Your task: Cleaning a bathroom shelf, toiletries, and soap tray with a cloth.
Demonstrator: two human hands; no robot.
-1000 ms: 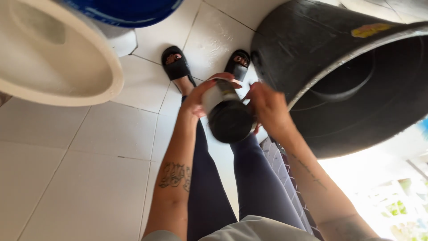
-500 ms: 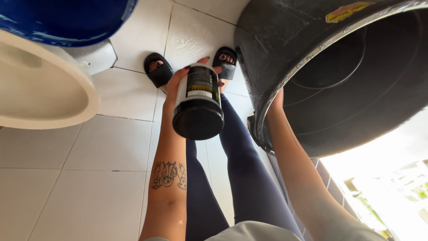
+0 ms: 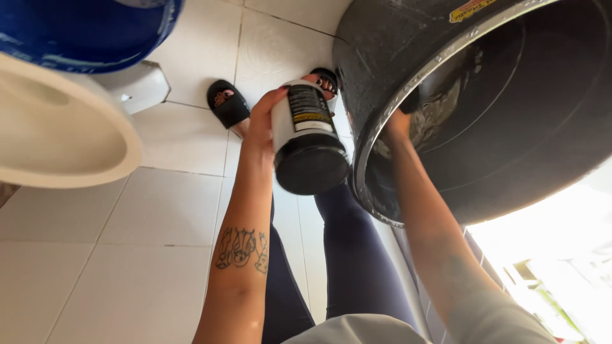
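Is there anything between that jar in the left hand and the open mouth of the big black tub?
Nothing visible. The left hand holds the jar right beside the black tub, close to its metal rim. The right hand reaches over that rim into the tub, beside the jar, not in front of it.

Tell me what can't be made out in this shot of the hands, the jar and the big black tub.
Head view:
- Right hand: its fingers are hidden behind the rim of the black tub.
- Black jar in the left hand: its top points away, so lid and contents are unseen.
- Tub interior: dark, contents unclear; its far side is cut off by the edge.
- Lower right corner: washed out by glare.
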